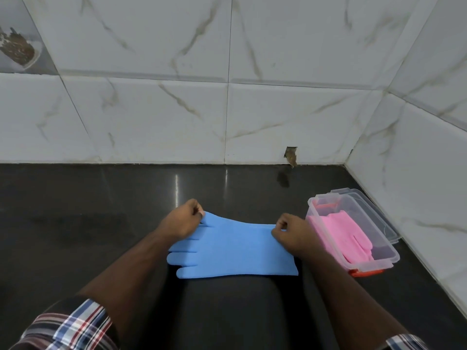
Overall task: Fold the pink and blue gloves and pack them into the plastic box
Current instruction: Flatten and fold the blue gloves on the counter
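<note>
blue glove [235, 251]: we see it flat on the dark tabletop [75, 223], fingers pointing left, cuff to the right; our landmark.
left hand [183, 221]: at the far-left corner of the blue glove, grip curled, pinching the glove's thumb tip between thumb and forefinger.
right hand [290, 232]: at the far-right corner of the blue glove, on the cuff edge, grip curled, pinching the cuff corner.
plastic box [386, 251]: clear, open, just right of the blue glove, near its cuff but apart from it; orange clips at its near and far ends.
pink glove [343, 236]: we see it folded inside the plastic box, right of the blue glove; a split between its fingers shows on top.
lid [379, 213]: clear, we think it lies under or behind the box, on the side away from the blue glove; cannot tell which.
tiled wall [227, 97]: white marbled tiles behind the blue glove and beyond the box on the right.
sleeves [75, 324]: plaid, nearer us than the blue glove, at the bottom corners.
</note>
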Demonstrator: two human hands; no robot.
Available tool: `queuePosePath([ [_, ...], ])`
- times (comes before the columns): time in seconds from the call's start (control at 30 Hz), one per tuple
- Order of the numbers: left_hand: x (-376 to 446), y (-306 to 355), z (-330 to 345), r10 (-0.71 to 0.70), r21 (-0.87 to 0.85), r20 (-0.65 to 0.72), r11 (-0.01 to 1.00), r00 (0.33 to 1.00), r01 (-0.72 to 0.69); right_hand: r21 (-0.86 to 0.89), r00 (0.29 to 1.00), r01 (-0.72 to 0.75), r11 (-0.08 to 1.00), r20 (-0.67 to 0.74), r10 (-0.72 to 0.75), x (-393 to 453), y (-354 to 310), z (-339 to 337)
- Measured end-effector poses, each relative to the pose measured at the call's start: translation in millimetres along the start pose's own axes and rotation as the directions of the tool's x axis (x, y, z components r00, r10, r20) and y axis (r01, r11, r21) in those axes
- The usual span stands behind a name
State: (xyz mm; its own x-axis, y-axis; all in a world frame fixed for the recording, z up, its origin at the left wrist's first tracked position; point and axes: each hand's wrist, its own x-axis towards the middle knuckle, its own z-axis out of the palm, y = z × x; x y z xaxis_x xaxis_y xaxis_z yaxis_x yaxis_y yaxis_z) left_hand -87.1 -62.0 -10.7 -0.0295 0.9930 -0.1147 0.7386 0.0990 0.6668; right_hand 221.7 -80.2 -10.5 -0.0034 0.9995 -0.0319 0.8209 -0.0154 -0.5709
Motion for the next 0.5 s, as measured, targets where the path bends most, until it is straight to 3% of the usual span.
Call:
queuePosePath([
  [0.17, 7.5, -1.5, -2.0, -0.013, 0.008, 0.056, 1.000, 0.998, 0.013, 0.182, 0.993, -0.117, 0.976, 0.030, 0.114, 0.9, 0.0, -0.6],
  [0.27, 12.7, -0.9, -2.7, -0.001, 0.054, 0.083, 0.999, 0.997, -0.003, 0.157, 0.983, -0.172, 0.973, 0.089, 0.160, 6.5, 5.0, -0.8],
  [0.5, 27.3, 2.8, -3.1, -0.001, 0.247, 0.102, 0.969, 0.995, -0.025, 0.074, 0.986, -0.153, 0.985, 0.076, 0.148, 9.7, 3.0, 1.3],
])
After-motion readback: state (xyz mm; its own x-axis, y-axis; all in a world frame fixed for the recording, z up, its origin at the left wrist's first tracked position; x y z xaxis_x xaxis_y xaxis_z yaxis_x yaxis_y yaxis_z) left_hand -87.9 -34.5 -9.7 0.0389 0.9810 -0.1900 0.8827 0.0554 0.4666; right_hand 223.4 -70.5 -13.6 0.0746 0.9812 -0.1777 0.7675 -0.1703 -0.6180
